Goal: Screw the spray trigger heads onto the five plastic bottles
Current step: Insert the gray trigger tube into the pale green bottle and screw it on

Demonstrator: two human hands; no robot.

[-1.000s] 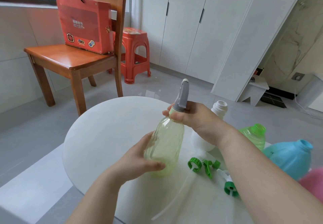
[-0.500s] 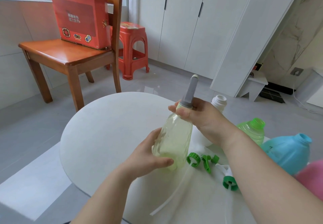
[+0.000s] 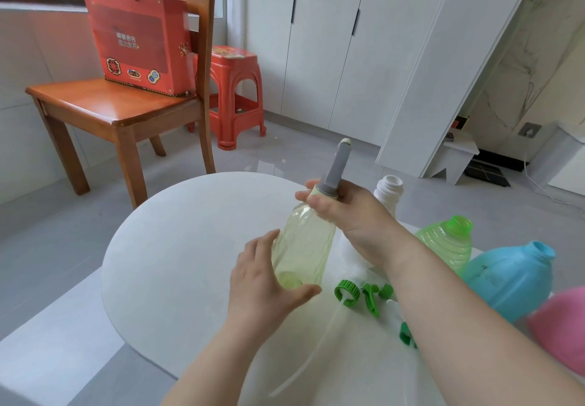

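A pale yellow-green clear bottle (image 3: 304, 241) stands tilted on the round white table (image 3: 177, 247). My left hand (image 3: 266, 285) wraps its lower body. My right hand (image 3: 345, 212) grips the collar of the grey spray head (image 3: 337, 168) on its neck. Behind my right arm stand a white bottle (image 3: 388, 191), a green ribbed bottle (image 3: 449, 241), a blue bottle (image 3: 512, 276) and a pink bottle (image 3: 563, 326), the first three with bare necks. Two loose green-and-white trigger heads lie on the table, one (image 3: 361, 295) by the bottle's base, another (image 3: 406, 336) partly hidden under my forearm.
A thin white dip tube (image 3: 304, 358) trails across the table toward me. Beyond the table stand a wooden chair (image 3: 126, 114) with a red box (image 3: 142, 44) on its seat, a red plastic stool (image 3: 237, 89) and white cabinets (image 3: 332, 41).
The bottle has been lifted slightly and leans more to the right. My right hand has turned around the spray head's collar. The view has shifted a little.
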